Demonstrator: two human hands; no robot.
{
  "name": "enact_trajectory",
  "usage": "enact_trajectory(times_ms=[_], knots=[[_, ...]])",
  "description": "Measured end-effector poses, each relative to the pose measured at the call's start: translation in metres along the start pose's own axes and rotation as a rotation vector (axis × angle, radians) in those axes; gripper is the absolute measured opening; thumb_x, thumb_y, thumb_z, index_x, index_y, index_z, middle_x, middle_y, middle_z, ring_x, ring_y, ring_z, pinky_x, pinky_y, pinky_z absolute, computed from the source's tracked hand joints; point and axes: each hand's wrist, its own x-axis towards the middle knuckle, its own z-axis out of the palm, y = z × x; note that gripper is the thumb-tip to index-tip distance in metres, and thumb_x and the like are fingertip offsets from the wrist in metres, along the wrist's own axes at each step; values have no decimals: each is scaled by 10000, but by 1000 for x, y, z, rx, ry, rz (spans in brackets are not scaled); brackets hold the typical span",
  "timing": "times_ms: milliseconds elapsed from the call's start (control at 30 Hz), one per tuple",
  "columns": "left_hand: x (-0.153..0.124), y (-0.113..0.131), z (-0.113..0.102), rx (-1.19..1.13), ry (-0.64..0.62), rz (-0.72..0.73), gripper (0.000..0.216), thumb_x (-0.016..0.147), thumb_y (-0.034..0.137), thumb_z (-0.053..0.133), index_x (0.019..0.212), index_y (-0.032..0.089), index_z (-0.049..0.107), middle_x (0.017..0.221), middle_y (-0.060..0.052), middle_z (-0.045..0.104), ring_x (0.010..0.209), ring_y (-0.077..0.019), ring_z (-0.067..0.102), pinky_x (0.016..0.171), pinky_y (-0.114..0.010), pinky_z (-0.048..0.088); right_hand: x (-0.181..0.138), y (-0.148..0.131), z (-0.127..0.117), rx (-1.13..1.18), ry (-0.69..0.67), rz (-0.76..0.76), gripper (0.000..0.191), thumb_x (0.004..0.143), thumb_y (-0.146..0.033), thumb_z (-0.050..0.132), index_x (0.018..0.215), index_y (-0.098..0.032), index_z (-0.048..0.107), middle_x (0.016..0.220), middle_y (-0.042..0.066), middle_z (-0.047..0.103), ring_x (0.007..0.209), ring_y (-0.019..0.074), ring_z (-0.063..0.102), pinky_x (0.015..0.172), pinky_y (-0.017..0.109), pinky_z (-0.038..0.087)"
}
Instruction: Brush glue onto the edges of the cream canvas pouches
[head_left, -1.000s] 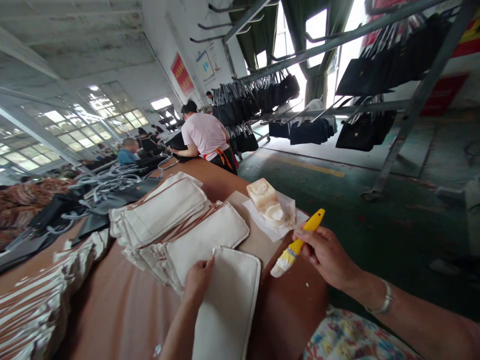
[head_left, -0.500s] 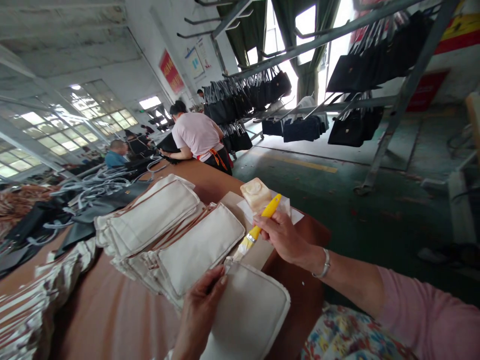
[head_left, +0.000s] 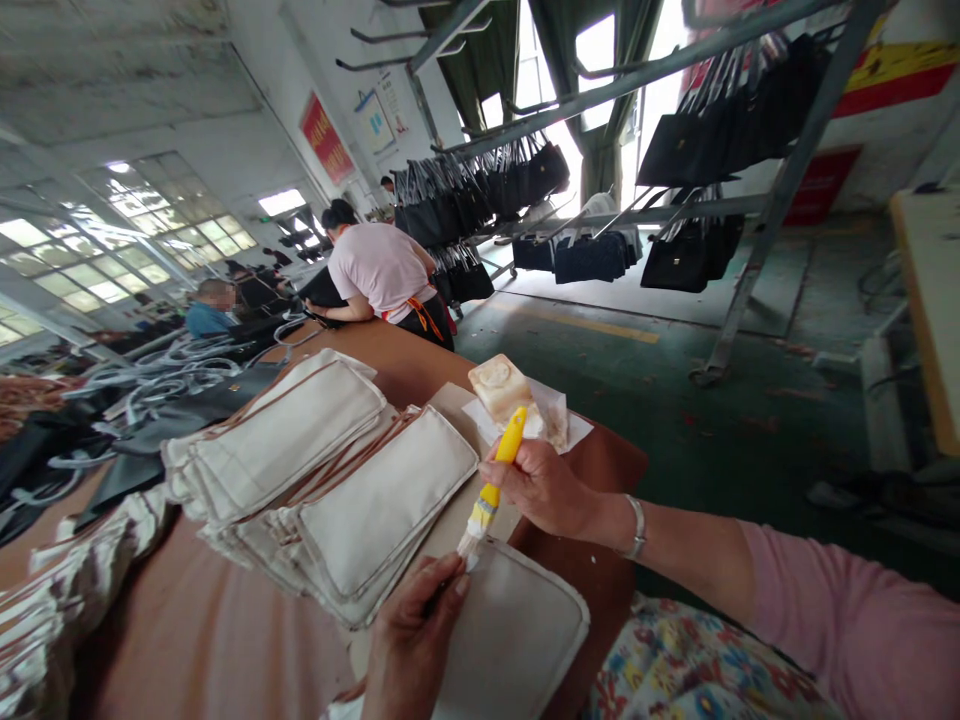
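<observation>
My right hand [head_left: 544, 488] is closed round a yellow-handled brush [head_left: 491, 485], whose pale bristles touch the top edge of a cream fabric pouch [head_left: 510, 640] lying on the brown table [head_left: 225, 640]. My left hand [head_left: 416, 640] presses down on that pouch near its top left corner, fingers curled on the edge. Just beyond the brush sits a tan block [head_left: 499, 385] on white paper [head_left: 559, 425].
Stacks of cream pouches [head_left: 300, 450] fan across the table to the left. Dark bag parts and white handles [head_left: 172, 380] lie farther back. A person in a pink shirt [head_left: 379, 270] leans over the table's far end. Racks of black bags [head_left: 712, 130] stand on the green floor.
My right hand has brought the brush from the right side leftward and down onto the pouch's top edge. The pouch has shifted right and my left hand slid along its corner.
</observation>
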Motion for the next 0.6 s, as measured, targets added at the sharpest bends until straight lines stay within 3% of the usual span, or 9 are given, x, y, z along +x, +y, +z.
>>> enact_trajectory(times_ms=[100,267,400,500,600], knots=[[-8,9,3,5,21,56,206,779,389,699,863,210,757,841,-25,727,762,-186,680,638,-226,552,1,2,-7,-74,81,-23,305,914,-390,551,709,-165,558,623,2,539,597,137,487,580,253,387],[-20,22,0,201,-24,312,102,862,282,623,925,255,698,846,-20,707,772,-159,682,681,-220,555,2,-6,-19,98,138,116,363,890,-455,571,665,-172,533,528,-27,473,506,116,439,498,230,351],[-26,22,-3,391,-3,541,150,888,189,575,1004,263,633,864,-30,686,774,-141,672,686,-217,549,-10,-20,-15,164,-67,151,330,897,-447,563,725,-166,560,569,-24,485,521,111,432,505,223,356],[-29,20,-3,498,33,643,137,902,165,545,1000,242,603,853,-41,680,755,-136,662,664,-215,533,-21,-33,-18,91,-277,97,316,910,-436,557,730,-176,543,603,-21,474,544,114,417,506,225,347],[-30,17,-3,560,44,727,144,910,138,528,1003,221,600,833,-45,686,735,-133,658,654,-212,518,-25,-46,-28,-40,-318,14,304,924,-410,543,724,-181,540,618,-16,478,566,123,419,530,236,353]])
